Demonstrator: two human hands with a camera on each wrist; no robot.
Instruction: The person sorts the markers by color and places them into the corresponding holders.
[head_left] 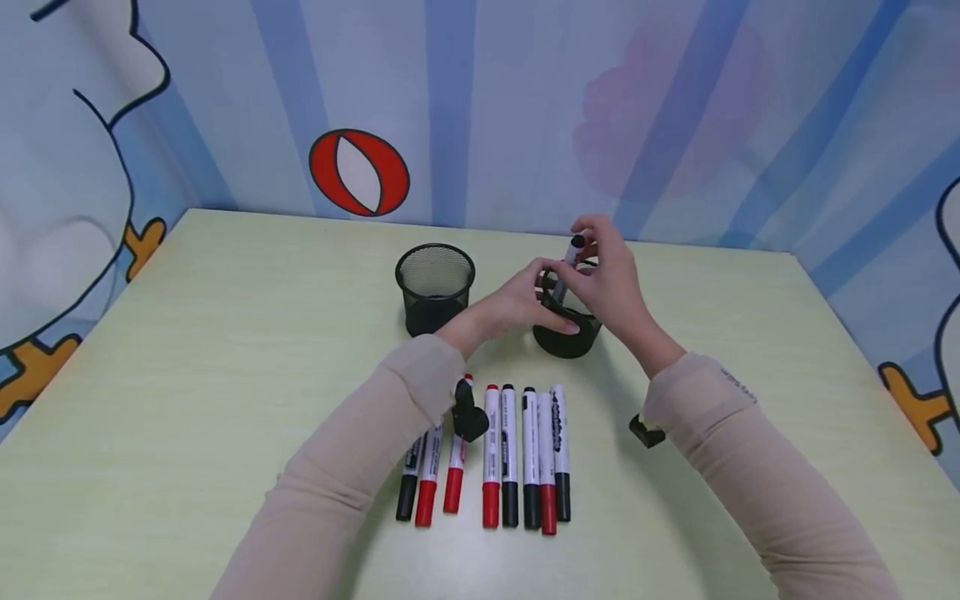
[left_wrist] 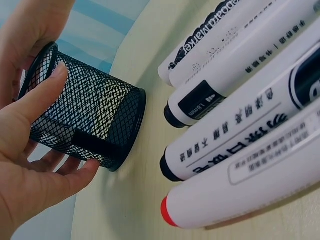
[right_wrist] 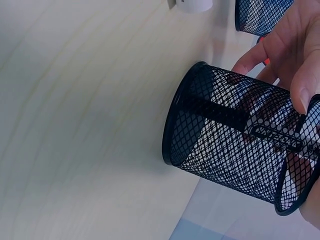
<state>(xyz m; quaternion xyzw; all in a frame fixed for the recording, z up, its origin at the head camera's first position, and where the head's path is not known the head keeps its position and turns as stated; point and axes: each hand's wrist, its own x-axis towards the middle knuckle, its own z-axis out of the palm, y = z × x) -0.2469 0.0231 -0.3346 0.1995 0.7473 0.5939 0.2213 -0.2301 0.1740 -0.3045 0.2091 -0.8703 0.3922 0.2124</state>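
On the right of the table, a black mesh pen cup (head_left: pixel 566 343) is steadied by my left hand (head_left: pixel 521 302), whose thumb and fingers curve around its side. My right hand (head_left: pixel 611 279) pinches a whiteboard marker (head_left: pixel 572 252) near its upper end, above the cup's rim. The marker's lower part is inside the cup; its dark cap shows through the mesh (left_wrist: pixel 95 141) in the left wrist view. From the right wrist side, the cup (right_wrist: pixel 235 145) shows the marker's printed barrel through the wire, while only an edge of my right hand (right_wrist: pixel 312 205) appears.
A second black mesh pen cup (head_left: pixel 435 292) stands to the left. Several red and black whiteboard markers (head_left: pixel 531 450) lie in a row nearer the front, partly hidden by my left sleeve (head_left: pixel 375 450). A printed wall (head_left: pixel 517 108) borders the table's back edge.
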